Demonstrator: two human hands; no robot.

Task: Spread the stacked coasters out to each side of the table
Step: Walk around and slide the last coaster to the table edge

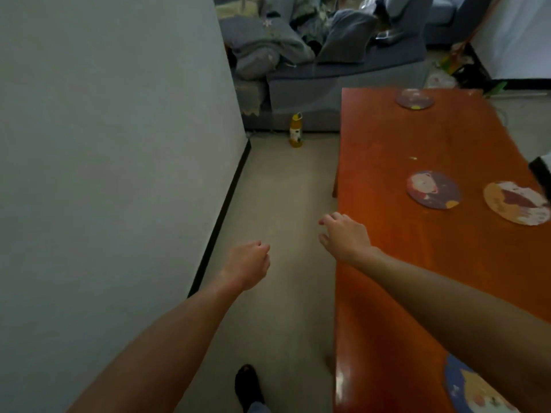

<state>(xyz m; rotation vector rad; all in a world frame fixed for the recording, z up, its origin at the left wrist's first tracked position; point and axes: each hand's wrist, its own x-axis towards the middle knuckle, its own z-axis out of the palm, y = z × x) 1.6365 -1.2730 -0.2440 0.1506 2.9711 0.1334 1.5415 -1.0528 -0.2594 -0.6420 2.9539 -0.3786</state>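
Note:
Round picture coasters lie flat and apart on the orange wooden table [387, 150]. One purple coaster [433, 189] sits mid-table, a cream coaster [517, 203] to its right, another purple coaster [414, 98] at the far end, and a blue coaster [474, 389] at the near edge, partly hidden by my right forearm. My right hand [344, 235] hovers over the table's left edge, fingers apart, holding nothing. My left hand [249, 262] hangs over the floor left of the table, fingers curled shut and holding nothing.
A white wall [113, 144] runs along the left, leaving a floor aisle beside the table. A yellow bottle [296, 130] stands on the floor ahead, before a grey sofa [328, 64] piled with cushions. My dark shoe [249, 386] is below.

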